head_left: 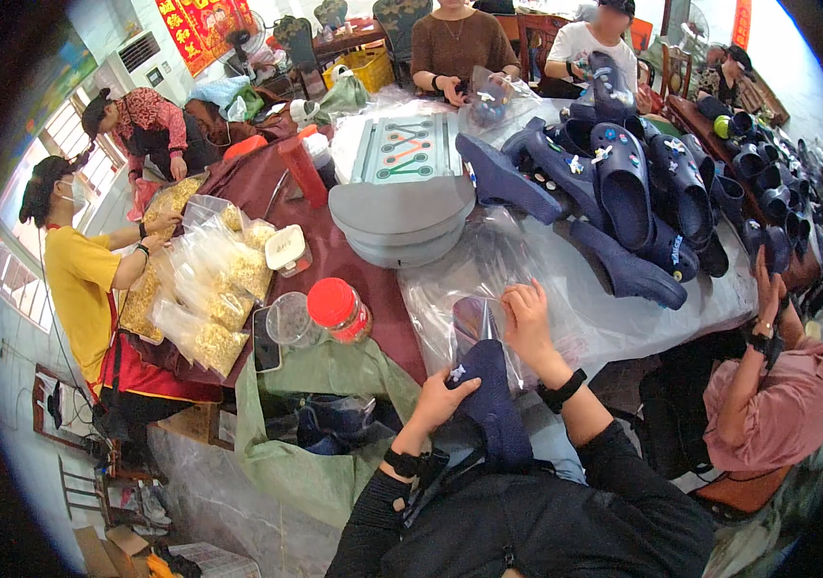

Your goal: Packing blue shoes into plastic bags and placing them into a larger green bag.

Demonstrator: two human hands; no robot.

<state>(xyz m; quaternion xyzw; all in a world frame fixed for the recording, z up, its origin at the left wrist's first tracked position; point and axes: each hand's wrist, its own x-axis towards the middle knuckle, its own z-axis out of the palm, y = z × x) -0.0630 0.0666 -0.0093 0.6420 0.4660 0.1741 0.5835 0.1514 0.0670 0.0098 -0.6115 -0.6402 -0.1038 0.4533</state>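
Observation:
A navy clog [494, 409] with a small white charm stands close to my body, its sole side facing right. My left hand [442, 401] is closed around it, the thumb lying across its upper edge. Just beyond, a clear plastic bag [445, 279] lies at the table's near edge, its mouth by the clog's far end. With fingers pinched, my right hand [527, 323] holds the edge of this bag. How far the clog's end reaches into the bag is hard to make out through the shiny film.
Navy clogs [623, 183] are heaped at the right. A grey container [400, 217] stands mid-table. Left of it are a red-lidded jar [332, 303], a clear cup [293, 320] and bags of small yellowish pieces [214, 279]. A green sack [281, 438] hangs near my left arm. Co-workers sit around.

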